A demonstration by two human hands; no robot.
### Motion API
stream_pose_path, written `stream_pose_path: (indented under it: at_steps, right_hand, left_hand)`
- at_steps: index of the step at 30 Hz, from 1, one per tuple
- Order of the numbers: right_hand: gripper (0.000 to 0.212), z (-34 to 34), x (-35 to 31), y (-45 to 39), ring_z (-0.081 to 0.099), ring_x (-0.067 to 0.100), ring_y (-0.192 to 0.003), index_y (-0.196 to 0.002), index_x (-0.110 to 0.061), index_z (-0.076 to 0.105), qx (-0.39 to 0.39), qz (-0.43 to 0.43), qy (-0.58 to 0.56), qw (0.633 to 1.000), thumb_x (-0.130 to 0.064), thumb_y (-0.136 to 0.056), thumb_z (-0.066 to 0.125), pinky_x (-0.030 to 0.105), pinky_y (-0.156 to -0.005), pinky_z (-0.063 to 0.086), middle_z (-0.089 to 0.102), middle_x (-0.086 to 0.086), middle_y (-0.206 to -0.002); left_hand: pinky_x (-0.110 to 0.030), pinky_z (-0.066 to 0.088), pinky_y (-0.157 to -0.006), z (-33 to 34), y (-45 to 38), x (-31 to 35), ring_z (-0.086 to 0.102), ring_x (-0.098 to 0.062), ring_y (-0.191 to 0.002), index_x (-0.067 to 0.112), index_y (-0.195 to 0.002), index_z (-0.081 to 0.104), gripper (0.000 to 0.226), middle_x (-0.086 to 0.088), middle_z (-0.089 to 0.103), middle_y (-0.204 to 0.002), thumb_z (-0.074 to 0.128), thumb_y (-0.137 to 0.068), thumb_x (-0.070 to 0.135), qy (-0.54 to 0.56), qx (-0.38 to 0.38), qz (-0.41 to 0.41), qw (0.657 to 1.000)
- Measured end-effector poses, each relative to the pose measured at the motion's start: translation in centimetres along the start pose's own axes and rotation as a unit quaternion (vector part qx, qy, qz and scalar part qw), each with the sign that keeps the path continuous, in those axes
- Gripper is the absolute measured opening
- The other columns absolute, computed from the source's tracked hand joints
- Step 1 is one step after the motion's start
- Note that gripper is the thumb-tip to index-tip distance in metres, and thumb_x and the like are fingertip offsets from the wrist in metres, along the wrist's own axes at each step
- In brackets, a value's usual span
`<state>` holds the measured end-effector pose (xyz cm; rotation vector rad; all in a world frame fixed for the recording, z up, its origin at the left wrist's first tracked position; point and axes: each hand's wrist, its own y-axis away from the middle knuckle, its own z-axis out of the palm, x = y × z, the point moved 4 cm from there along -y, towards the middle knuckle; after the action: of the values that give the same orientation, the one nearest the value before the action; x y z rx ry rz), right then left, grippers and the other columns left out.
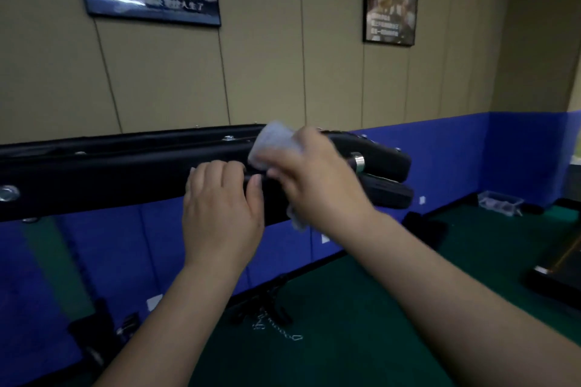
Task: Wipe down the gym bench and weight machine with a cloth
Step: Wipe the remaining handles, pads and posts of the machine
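A long black padded bar of the weight machine (110, 170) runs across the middle of the view at chest height, ending in a rounded black pad at the right. My left hand (221, 210) rests on its near side with the fingers curled over the edge. My right hand (317, 179) grips a pale grey cloth (275, 143) and presses it against the bar just right of my left hand. One corner of the cloth hangs below my right wrist.
A metal knob (358, 162) sticks out of the bar near its right end. Below lie a green floor (361, 324), a black stand foot with a small chain (276, 328), and a clear plastic box (498, 203) by the blue wall padding (456, 160).
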<state>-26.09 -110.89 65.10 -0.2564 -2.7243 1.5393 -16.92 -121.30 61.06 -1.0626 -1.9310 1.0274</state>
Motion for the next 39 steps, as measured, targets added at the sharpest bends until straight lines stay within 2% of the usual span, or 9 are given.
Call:
stream_pose_path:
  at_steps: [2,8,14,19,24,27,30,34,39]
  right_hand:
    - [0.024,0.2,0.6,-0.2,0.048,0.027,-0.095,-0.112,-0.037,0.065,-0.03,-0.015,0.008,0.999,-0.034,-0.092,0.053,0.038,-0.073,0.048,0.044,0.004,-0.098]
    - [0.021,-1.5,7.4,-0.6,0.053,0.028,-0.091,-0.105,-0.034,0.066,-0.039,0.13,0.035,0.99,-0.038,-0.096,0.047,0.037,-0.077,0.049,0.041,0.001,-0.096]
    - [0.025,0.0,2.6,-1.5,0.052,0.023,-0.097,-0.112,-0.039,0.064,-0.068,0.031,0.008,0.997,-0.045,-0.095,0.047,0.036,-0.08,0.047,0.041,-0.001,-0.102]
    - [0.024,-2.5,8.9,-0.5,0.053,0.023,-0.085,-0.109,-0.041,0.064,-0.081,0.144,0.055,0.985,-0.047,-0.096,0.046,0.031,-0.07,0.038,0.039,-0.002,-0.098]
    - [0.02,-0.3,4.5,-1.4,0.043,0.014,-0.083,-0.105,-0.038,0.067,-0.049,0.021,0.057,0.997,-0.041,-0.094,0.05,0.03,-0.07,0.042,0.039,-0.004,-0.095]
    - [0.02,-0.8,7.2,-2.3,0.043,0.012,-0.081,-0.103,-0.044,0.066,-0.119,0.051,0.032,0.991,-0.045,-0.094,0.049,0.029,-0.07,0.036,0.043,-0.006,-0.097]
    - [0.02,-1.0,11.1,-4.4,0.056,0.009,-0.08,-0.097,-0.034,0.071,-0.226,0.077,-0.037,0.97,-0.035,-0.096,0.051,0.024,-0.065,0.042,0.059,-0.011,-0.091]
    - [0.024,1.3,10.4,-9.2,0.055,-0.019,-0.081,-0.115,-0.012,0.069,-0.192,-0.078,-0.234,0.95,-0.01,-0.093,0.058,-0.003,-0.075,0.034,0.064,-0.012,-0.096]
    - [0.028,6.9,8.2,-13.5,0.05,0.002,-0.069,-0.116,-0.005,0.067,-0.249,-0.243,-0.211,0.913,-0.006,-0.089,0.063,0.0,-0.069,0.033,0.048,-0.01,-0.072]
  left_hand:
    - [-0.047,0.046,-0.084,-0.1,0.0,-0.2,0.044,-0.025,-0.094,0.011,-0.095,0.054,0.036,-0.007,0.053,-0.093,0.032,-0.095,0.039,-0.013,-0.006,0.005,1.0]
    - [-0.041,0.042,-0.081,-0.1,-0.1,-0.2,0.043,-0.023,-0.098,0.009,-0.102,0.054,0.044,-0.005,0.052,-0.098,0.027,-0.095,0.044,-0.022,-0.027,0.013,0.999]
    - [-0.038,0.042,-0.079,-0.2,-0.1,0.0,0.045,-0.022,-0.1,0.012,-0.103,0.054,0.044,-0.003,0.053,-0.099,0.027,-0.095,0.046,-0.042,-0.025,0.002,0.999]
    - [-0.034,0.041,-0.075,-0.1,-0.6,0.3,0.044,-0.018,-0.087,0.015,-0.088,0.053,0.042,0.002,0.05,-0.085,0.027,-0.095,0.047,-0.051,-0.011,-0.006,0.999]
    - [-0.036,0.041,-0.069,0.0,-1.5,0.9,0.05,-0.022,-0.077,0.013,-0.075,0.06,0.051,-0.001,0.056,-0.072,0.028,-0.095,0.047,-0.116,-0.002,-0.023,0.993]
    - [-0.03,0.032,-0.063,0.0,-1.7,0.7,0.044,-0.018,-0.072,0.016,-0.067,0.051,0.048,0.002,0.049,-0.064,0.027,-0.095,0.047,-0.116,0.002,-0.015,0.993]
    - [-0.029,0.028,-0.058,-0.1,-2.1,1.2,0.042,-0.018,-0.065,0.018,-0.057,0.043,0.049,0.003,0.044,-0.054,0.026,-0.095,0.043,-0.116,0.012,-0.01,0.993]
    - [-0.025,0.014,-0.047,0.2,-2.6,2.2,0.04,-0.019,-0.056,0.02,-0.048,0.034,0.048,0.006,0.033,-0.044,0.028,-0.093,0.035,-0.138,0.034,-0.038,0.989]
    - [-0.032,0.033,-0.054,0.8,-2.5,3.1,0.044,-0.024,-0.057,0.024,-0.051,0.03,0.047,0.005,0.037,-0.047,0.022,-0.096,0.034,-0.121,0.043,-0.084,0.988]
